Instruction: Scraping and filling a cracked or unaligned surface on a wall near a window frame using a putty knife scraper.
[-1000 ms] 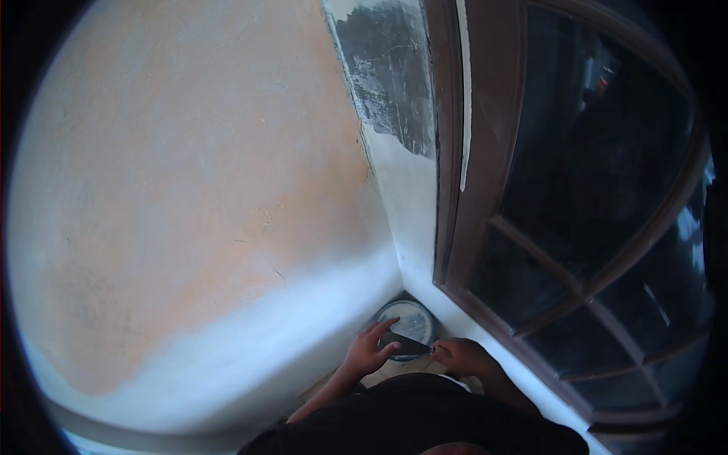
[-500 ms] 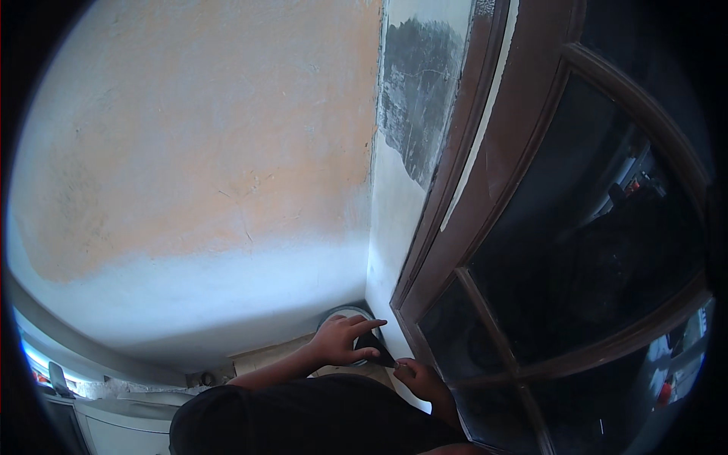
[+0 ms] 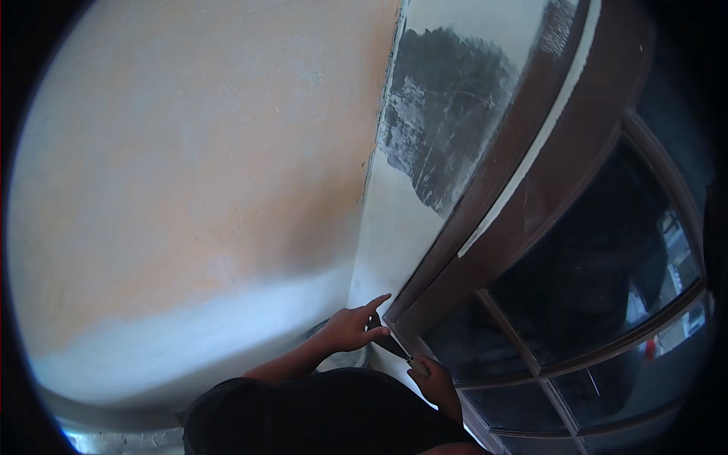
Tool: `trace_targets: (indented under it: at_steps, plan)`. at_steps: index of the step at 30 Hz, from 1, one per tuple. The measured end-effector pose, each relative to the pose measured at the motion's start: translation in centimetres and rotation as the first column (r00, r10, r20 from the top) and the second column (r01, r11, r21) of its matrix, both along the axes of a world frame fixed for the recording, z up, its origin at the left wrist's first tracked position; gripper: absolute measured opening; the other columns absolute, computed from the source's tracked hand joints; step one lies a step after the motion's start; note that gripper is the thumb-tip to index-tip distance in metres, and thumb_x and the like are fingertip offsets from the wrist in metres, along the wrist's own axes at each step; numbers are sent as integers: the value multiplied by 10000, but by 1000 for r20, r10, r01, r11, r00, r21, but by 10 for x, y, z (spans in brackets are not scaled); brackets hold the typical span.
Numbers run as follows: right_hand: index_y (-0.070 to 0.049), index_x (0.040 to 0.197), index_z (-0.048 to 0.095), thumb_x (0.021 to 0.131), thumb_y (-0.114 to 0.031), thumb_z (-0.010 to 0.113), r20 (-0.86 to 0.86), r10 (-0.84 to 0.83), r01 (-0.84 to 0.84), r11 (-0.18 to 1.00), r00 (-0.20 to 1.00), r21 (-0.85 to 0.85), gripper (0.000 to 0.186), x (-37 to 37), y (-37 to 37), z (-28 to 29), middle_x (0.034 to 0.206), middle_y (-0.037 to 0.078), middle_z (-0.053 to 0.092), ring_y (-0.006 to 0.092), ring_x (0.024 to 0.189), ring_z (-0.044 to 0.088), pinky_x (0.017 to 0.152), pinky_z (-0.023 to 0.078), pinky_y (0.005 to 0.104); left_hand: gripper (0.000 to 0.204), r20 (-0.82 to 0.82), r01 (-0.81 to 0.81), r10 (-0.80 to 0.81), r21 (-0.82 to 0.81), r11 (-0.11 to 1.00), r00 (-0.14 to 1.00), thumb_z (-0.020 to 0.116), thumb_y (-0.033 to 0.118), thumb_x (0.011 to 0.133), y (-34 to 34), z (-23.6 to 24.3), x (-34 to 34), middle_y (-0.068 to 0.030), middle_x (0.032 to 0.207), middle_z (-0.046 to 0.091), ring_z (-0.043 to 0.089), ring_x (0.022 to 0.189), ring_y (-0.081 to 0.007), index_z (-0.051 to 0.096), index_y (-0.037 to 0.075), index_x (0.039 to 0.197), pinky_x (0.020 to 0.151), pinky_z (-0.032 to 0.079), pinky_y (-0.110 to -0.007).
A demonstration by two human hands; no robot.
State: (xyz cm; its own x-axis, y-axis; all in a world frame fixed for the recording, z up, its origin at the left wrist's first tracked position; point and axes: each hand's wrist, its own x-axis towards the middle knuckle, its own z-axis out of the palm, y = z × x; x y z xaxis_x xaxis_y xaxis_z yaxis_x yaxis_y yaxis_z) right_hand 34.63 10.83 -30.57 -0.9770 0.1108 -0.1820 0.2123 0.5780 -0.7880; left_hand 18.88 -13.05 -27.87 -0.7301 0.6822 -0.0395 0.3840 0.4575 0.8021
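My right hand (image 3: 434, 384) grips the pale handle of a putty knife (image 3: 390, 343). Its dark, wide blade points up and to the left, toward my other hand. My left hand (image 3: 347, 331) is at the blade's end, with index finger and thumb spread apart. Its other fingers are partly hidden, and I cannot tell whether they touch the blade. Both hands are in front of my dark shirt, near the foot of the wall corner. Beyond them, a narrow pale wall strip (image 3: 455, 98) bears a rough dark grey patch.
On the left rises a large wall (image 3: 212, 136) with worn peach paint and a whitish lower band. A brown door frame (image 3: 523, 144) with dark glass panes (image 3: 599, 250) stands close on the right. Below my left hand, a round container (image 3: 350, 359) is partly hidden.
The view has shifted, bringing the grey patch and door frame larger and further right. My left hand's index finger now points more upward. The putty knife stays in my right hand.
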Motion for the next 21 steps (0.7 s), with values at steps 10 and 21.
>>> trace_targets:
  at_steps: [10,21]
  plan:
    - [-24,1186,652,984,-272,627,68,-346,352,907,936,-233,321,-10,-50,-24,786,56,669,125,687,626,656,505,292,674,110,288,-298,96,953,948,608,428,958,-21,-15,-68,-192,1401,546,622,1139,-324,381,128,1517,1015,465,-425]
    - [-60,1190,672,811,-325,822,1,-196,195,977,981,92,487,-19,-56,3,1035,137,715,234,927,679,842,518,349,362,93,167,-165,-12,986,982,530,267,1008,-27,-29,-66,-176,1129,686,651,1064,-368,527,133,1344,893,501,-459]
